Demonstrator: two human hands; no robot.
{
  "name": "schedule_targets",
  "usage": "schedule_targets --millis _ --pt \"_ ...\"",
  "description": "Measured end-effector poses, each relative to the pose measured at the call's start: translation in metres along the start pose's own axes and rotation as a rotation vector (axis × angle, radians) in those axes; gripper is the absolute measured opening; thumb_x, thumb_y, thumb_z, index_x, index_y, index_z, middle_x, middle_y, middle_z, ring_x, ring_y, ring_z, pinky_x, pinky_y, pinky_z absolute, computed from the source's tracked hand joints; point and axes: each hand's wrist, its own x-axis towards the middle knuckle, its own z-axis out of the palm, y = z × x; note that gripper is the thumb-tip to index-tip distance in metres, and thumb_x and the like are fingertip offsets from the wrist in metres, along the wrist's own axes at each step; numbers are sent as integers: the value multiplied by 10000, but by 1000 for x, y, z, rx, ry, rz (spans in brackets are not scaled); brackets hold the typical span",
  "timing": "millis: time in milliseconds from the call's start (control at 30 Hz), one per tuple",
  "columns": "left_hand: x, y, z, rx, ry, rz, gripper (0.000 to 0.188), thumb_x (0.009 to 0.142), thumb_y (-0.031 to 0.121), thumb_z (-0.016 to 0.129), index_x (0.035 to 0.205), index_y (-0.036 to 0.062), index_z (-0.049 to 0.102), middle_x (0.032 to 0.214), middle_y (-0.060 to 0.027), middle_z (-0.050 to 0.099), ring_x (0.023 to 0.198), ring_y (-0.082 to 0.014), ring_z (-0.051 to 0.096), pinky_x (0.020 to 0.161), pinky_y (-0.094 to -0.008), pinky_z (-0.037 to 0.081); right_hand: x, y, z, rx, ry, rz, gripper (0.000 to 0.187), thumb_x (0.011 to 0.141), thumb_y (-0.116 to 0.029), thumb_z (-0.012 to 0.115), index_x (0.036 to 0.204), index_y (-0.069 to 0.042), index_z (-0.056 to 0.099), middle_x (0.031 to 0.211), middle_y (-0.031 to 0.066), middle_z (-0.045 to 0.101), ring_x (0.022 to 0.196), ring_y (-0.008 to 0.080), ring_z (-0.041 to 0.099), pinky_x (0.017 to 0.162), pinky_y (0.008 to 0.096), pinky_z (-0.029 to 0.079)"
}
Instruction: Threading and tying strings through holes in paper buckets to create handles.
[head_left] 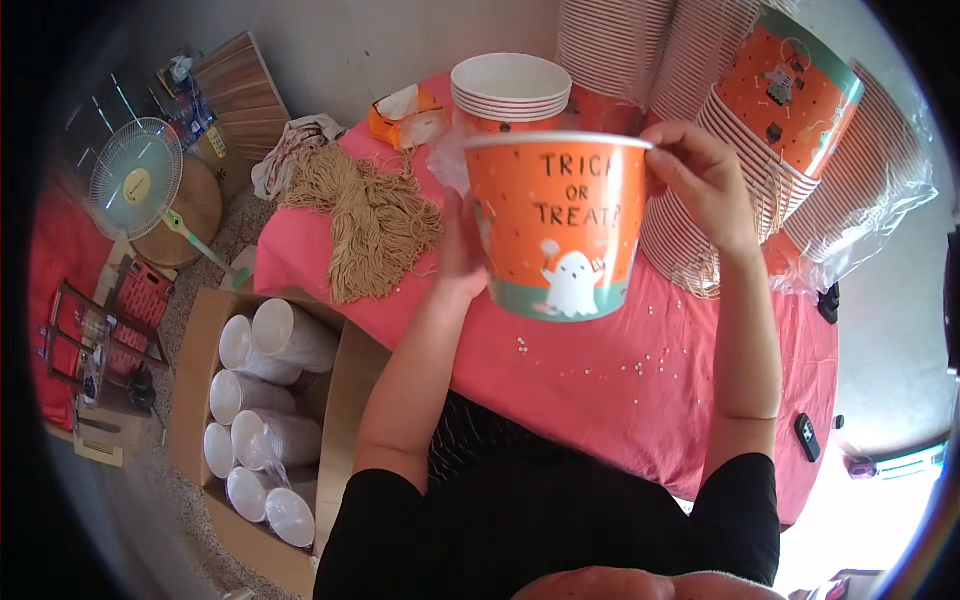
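Held up over the table is an orange paper bucket [560, 230] with a white rim, a teal bottom band, dark lettering and a white ghost. My right hand [705, 180] pinches its rim at the right. Along its left side lies my left hand [462, 245], fingers mostly hidden behind the bucket. Just beyond it stands a short stack of paper buckets [510, 80]. A bundle of tan cords [370, 215] lies to the left. Right of my right hand leans a nested stack of buckets [790, 95], the outermost orange and teal, with tan cords hanging beside it.
Plastic-wrapped bucket stacks [610, 45] line the back of the pink-covered table [560, 410]. Small white bits [650, 362] are scattered there, and a black remote [807, 437] lies at right. A cardboard box [335, 420] of wrapped white cup stacks [275, 440] stands on the floor at left.
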Motion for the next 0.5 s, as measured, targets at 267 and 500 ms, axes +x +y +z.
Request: schedule_targets --millis 267,500 --pt "-10 -6 9 342 35 -88 785 937 648 398 1472 82 301 1460 -111 415 1307 -253 450 1082 -428 377 -9 65 3 182 84 84 153 946 -42 533 1058 7 625 923 13 645 828 65 583 747 225 482" --pt "-2 -13 11 624 116 280 944 802 663 640 1428 39 308 1360 -101 446 1274 -206 418 1062 -386 348 -17 63 7 -213 157 18 256 872 50 513 1096 19 632 1047 38 639 965 113 574 873 247 434"
